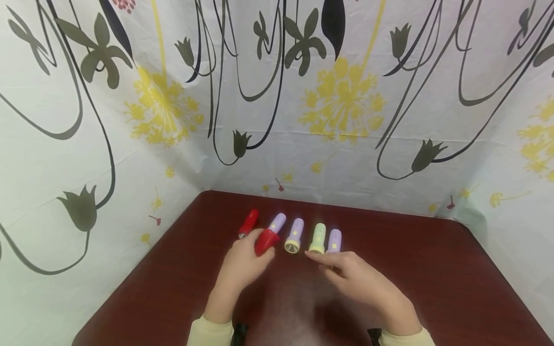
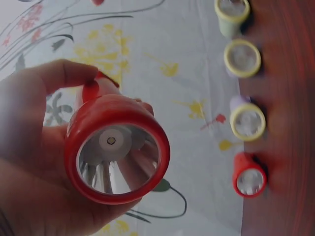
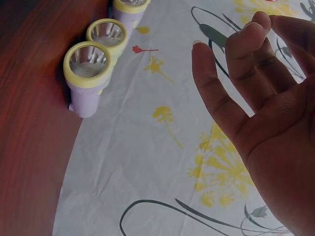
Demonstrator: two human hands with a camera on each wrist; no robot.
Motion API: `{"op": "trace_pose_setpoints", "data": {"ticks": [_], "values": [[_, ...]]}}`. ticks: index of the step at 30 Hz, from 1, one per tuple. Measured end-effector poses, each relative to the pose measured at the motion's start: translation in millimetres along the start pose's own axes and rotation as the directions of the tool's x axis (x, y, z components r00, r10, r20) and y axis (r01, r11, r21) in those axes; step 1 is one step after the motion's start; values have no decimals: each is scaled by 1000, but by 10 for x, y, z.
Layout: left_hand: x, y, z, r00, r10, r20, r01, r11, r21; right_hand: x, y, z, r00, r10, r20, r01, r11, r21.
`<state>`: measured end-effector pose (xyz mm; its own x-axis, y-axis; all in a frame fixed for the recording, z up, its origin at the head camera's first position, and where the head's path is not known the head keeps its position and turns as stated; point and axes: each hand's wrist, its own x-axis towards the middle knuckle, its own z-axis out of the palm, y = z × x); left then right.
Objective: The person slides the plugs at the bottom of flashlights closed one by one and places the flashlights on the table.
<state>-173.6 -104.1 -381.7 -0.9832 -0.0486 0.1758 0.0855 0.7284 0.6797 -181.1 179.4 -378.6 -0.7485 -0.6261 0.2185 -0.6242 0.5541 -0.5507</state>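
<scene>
My left hand (image 1: 244, 262) grips a red flashlight (image 1: 266, 241) above the table, its wide lens facing the left wrist camera. Beyond it, a row of flashlights lies on the table. At the left end is a smaller-looking red flashlight (image 1: 249, 222). Beside it come a purple flashlight (image 1: 279, 220), partly hidden behind the held one, and another purple flashlight (image 1: 296, 229) with a yellow rim. To the right lie a green flashlight (image 1: 319, 235) and a purple flashlight (image 1: 334, 238). My right hand (image 1: 359, 278) holds nothing; its extended index finger is near the green one's lens end.
The dark reddish-brown table (image 1: 411, 269) has rounded far corners. A white cloth (image 1: 277, 178) printed with flowers hangs along its back and sides. In the right wrist view, yellow-rimmed flashlights stand out near the table edge, such as a purple one (image 3: 84, 101).
</scene>
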Motion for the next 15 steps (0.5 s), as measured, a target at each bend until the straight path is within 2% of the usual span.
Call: {"op": "trace_pose_setpoints", "data": {"ticks": [6, 15], "values": [[101, -144, -60, 991, -64, -120, 73, 995, 66, 6, 44, 34, 1000, -16, 3, 16, 1000, -10], [265, -392, -194, 978, -126, -164, 152, 976, 159, 8, 67, 76, 999, -29, 25, 30, 999, -13]]}}
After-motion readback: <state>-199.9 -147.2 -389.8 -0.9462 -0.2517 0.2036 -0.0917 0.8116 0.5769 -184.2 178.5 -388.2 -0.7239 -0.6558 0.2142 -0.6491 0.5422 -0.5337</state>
